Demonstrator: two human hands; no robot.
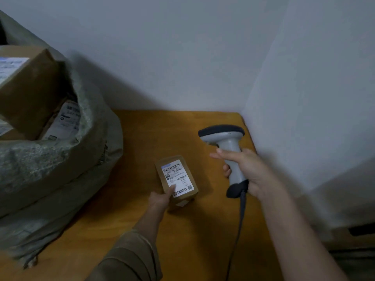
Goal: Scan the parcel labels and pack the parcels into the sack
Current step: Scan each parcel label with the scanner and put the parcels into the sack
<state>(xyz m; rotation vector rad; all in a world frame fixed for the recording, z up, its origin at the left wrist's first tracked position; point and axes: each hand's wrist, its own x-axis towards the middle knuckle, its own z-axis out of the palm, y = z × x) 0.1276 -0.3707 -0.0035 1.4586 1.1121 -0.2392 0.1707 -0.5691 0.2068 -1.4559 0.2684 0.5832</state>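
A small brown cardboard parcel (178,179) with a white barcode label on top lies on the orange-brown table (142,230). My left hand (160,199) grips its near left corner, thumb resting on the label. To the right, my right hand (245,169) holds a grey and black barcode scanner (227,147) by its handle, head raised above the parcel's far right side, cable trailing toward me. On the left stands a grey-green woven sack (60,169), mouth open, with a large brown box (30,88) and other labelled parcels inside.
The table sits in a corner between two pale walls, its far and right edges against them. At the lower right, beyond the table edge, a cardboard box (349,234) with a dark handle slot stands.
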